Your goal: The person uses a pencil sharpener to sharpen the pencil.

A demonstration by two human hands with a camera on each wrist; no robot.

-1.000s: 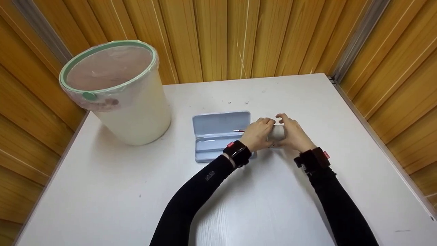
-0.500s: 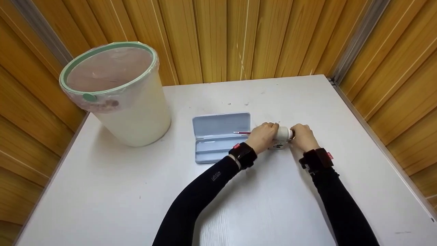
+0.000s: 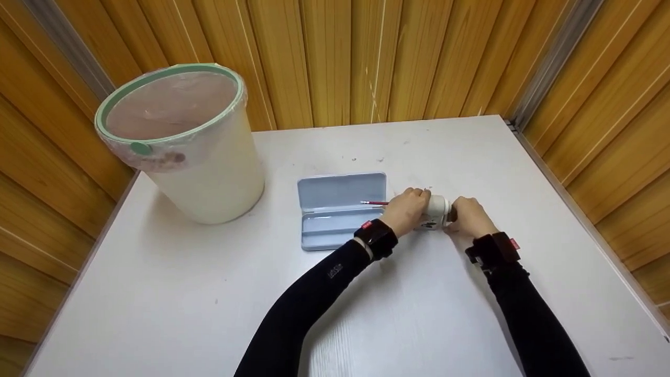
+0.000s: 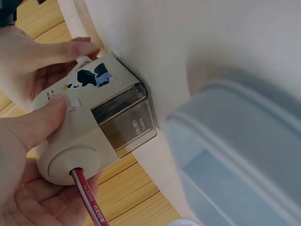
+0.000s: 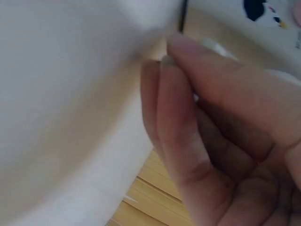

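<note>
A cream pencil sharpener (image 3: 437,208) with a cow print stands on the white table (image 3: 398,303), right of an open blue pencil case (image 3: 340,209). A red pencil (image 3: 373,202) sticks into its left end. My left hand (image 3: 407,210) grips the sharpener's body, thumb on top; the left wrist view shows the sharpener (image 4: 101,134), its clear shavings drawer and the pencil (image 4: 88,200) in the hole. My right hand (image 3: 468,217) pinches the dark crank (image 3: 452,214) at the sharpener's right end. In the right wrist view its fingers (image 5: 188,122) are curled together and the crank is hidden.
A large cream bin (image 3: 183,141) with a green rim and a clear liner stands at the table's back left. Wooden panel walls close in the back and both sides. The pencil case (image 4: 244,160) lies right beside the sharpener.
My right hand has come off the sharpener's top, moved to its right end and dropped lower, gripping the crank. My left hand stays on the body.
</note>
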